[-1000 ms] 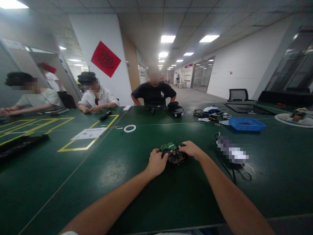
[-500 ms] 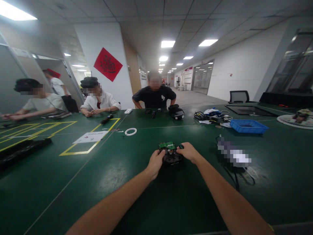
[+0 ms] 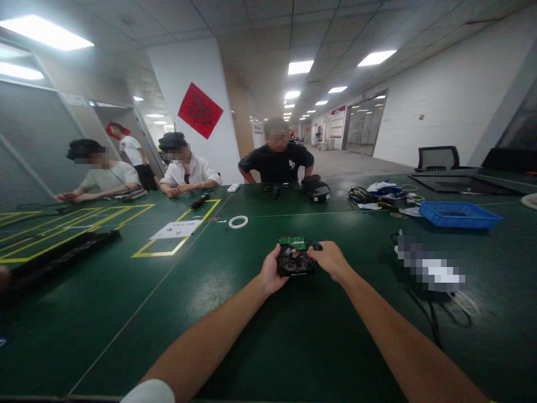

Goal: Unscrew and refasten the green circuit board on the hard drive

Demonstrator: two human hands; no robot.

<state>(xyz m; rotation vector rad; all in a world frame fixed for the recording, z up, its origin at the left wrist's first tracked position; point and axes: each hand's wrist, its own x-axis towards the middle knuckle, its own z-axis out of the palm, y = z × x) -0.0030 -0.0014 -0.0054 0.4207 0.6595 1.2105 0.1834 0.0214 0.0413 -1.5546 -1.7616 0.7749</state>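
A: Entry, head view. What do the hands have?

B: One item, a hard drive [image 3: 294,258]: black body, with a green circuit board along its far edge. It sits between both hands near the middle of the green tabletop [image 3: 235,324], in front of the person.

A: Grip?

B: The left hand [image 3: 272,275] is closed on the drive's left edge, thumb over the top face. The right hand [image 3: 331,259] is curled onto the right edge, fingers bent and knuckles up. Neither hand is spread.

A: Is it lifted or resting?

B: Cannot tell. The top face tilts toward the camera and the underside is hidden.

A: Anything at the fingertips?

B: A small dark object [image 3: 318,245] just beyond the right hand's fingers, too small to identify.

A: Surroundings?

B: A white ring [image 3: 238,221] lies farther out to the left, well apart from the drive. A paper sheet [image 3: 177,229] sits inside a yellow tape outline [image 3: 159,253]. A blue tray [image 3: 459,214] stands far right, with a cable bundle [image 3: 358,195] behind it. A black cable [image 3: 428,313] trails near the right forearm. Three people sit at the far side, each with hands or arms on the tabletop.
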